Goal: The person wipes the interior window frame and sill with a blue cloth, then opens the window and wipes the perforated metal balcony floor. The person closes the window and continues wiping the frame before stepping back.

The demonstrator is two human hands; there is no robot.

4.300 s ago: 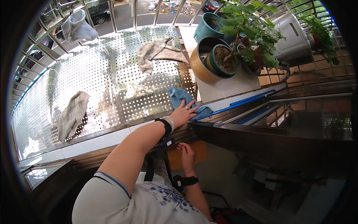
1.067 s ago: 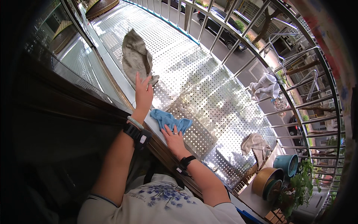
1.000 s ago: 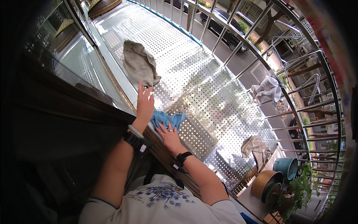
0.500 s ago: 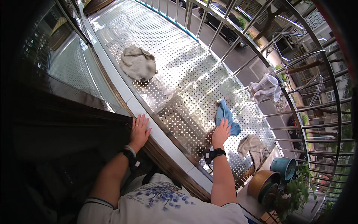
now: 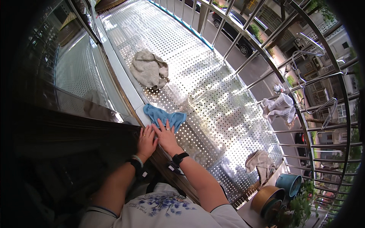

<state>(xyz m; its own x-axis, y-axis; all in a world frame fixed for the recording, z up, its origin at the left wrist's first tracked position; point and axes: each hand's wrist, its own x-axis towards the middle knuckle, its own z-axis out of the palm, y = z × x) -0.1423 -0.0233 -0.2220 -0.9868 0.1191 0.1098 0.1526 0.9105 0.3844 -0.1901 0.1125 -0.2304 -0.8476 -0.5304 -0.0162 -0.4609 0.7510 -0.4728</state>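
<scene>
My right hand (image 5: 167, 137) lies with stretched, spread fingers on a crumpled blue cloth (image 5: 164, 115), pressing its near edge. The cloth rests partly on the pale tiled sill and partly on the perforated metal sheet (image 5: 205, 89). Just left of it, my left hand (image 5: 147, 141) is laid flat on the sill's edge with fingers extended and nothing held. The two hands almost touch at the fingertips. Beyond the blue cloth, a bunched grey-beige cloth (image 5: 149, 69) sits on the metal sheet. Another beige cloth (image 5: 260, 163) lies at the right end.
Metal railings (image 5: 262, 53) curve along the far and right sides, with white socks (image 5: 279, 107) and wire hangers (image 5: 304, 81) hanging there. Stacked pots (image 5: 268, 197), a blue-green planter (image 5: 289, 184) and a leafy plant (image 5: 302, 209) stand at lower right. A glass window pane (image 5: 76, 76) borders the left.
My right hand has moved left across the metal sheet, bringing the blue cloth from the right side to the sill beside my left hand. My left hand stays at the sill.
</scene>
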